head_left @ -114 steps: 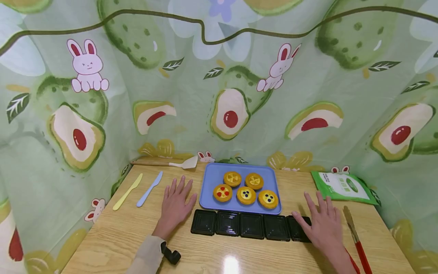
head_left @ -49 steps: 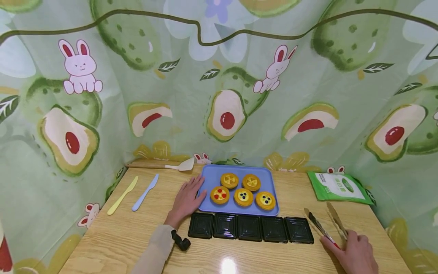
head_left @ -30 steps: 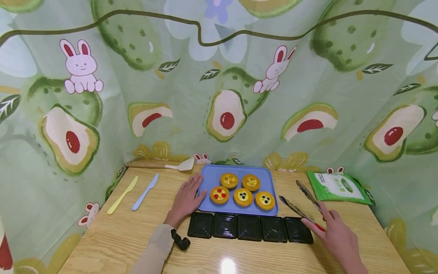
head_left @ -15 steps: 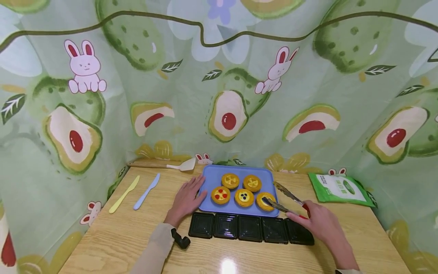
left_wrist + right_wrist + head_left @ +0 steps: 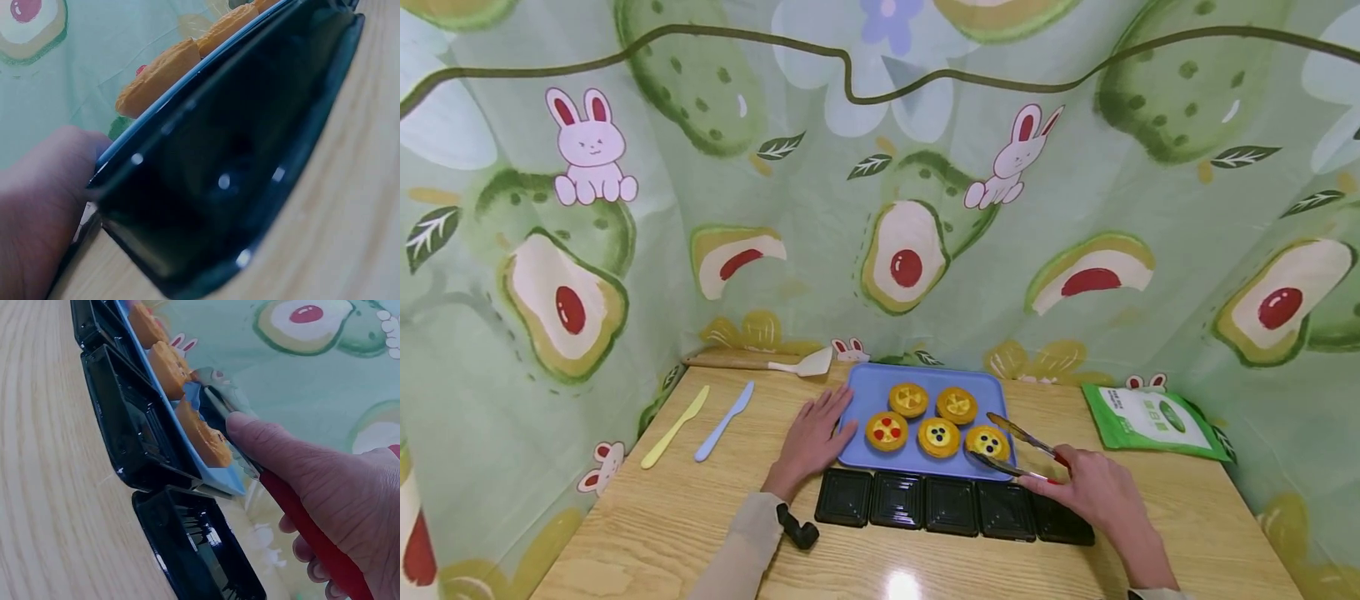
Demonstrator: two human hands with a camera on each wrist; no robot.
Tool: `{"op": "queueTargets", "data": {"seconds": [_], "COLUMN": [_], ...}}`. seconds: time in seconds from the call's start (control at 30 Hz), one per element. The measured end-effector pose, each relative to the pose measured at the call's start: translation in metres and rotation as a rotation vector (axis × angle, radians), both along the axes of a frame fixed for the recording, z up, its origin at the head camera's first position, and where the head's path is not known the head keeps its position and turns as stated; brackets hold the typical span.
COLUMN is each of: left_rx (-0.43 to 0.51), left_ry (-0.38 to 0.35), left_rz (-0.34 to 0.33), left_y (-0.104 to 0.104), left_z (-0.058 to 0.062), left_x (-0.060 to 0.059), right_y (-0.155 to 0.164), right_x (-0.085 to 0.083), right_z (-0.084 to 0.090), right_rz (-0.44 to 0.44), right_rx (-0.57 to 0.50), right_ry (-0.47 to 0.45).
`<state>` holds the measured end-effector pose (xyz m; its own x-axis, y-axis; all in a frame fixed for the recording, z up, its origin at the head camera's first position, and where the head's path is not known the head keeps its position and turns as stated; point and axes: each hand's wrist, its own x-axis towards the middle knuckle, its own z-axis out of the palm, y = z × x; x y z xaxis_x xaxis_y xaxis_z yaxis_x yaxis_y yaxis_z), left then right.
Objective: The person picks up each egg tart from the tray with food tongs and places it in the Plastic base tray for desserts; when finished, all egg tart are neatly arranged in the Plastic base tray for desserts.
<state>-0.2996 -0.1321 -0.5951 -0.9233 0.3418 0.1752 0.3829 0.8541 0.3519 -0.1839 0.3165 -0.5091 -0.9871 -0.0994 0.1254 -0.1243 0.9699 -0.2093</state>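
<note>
In the head view my right hand (image 5: 1101, 492) grips red-handled metal tongs (image 5: 1024, 434) with their arms spread. The tips stand on either side of the rightmost egg tart (image 5: 987, 444), topped with dark berries, on the blue tray (image 5: 868, 387). The right wrist view shows the thumb along the tongs' red handle (image 5: 322, 540) and the fingers curled beneath it. My left hand (image 5: 812, 433) lies with fingers extended at the tray's left rim; the left wrist view shows part of that hand (image 5: 37, 194) at the tray's corner. Other tarts include a red-topped one (image 5: 887, 432).
Several black plastic boxes (image 5: 844, 497) form a row along the tray's near side. Yellow (image 5: 676, 427) and blue (image 5: 725, 422) knives lie at left, with a wooden-handled spatula (image 5: 805, 363) behind them. A green-white packet (image 5: 1157, 421) lies at back right.
My right hand has taken up the tongs from the table's right side and brought them left to the rightmost tart. My left hand has moved right, to the tray's rim.
</note>
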Motion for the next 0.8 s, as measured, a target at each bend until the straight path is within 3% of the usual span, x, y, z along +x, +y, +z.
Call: {"op": "queueTargets", "data": {"seconds": [0.47,0.8], "left_rx": [-0.004,0.003], "left_ry": [0.01,-0.018], "left_rz": [-0.004,-0.003], "left_y": [0.001,0.002], "left_z": [0.001,0.003], "left_x": [0.002,0.001], "right_y": [-0.003,-0.002], "right_x": [-0.001,-0.003], "right_z": [-0.01,-0.012], "right_rz": [0.003,0.017], "right_rx": [-0.005,0.0], "right_ry": [-0.041,0.011]}}
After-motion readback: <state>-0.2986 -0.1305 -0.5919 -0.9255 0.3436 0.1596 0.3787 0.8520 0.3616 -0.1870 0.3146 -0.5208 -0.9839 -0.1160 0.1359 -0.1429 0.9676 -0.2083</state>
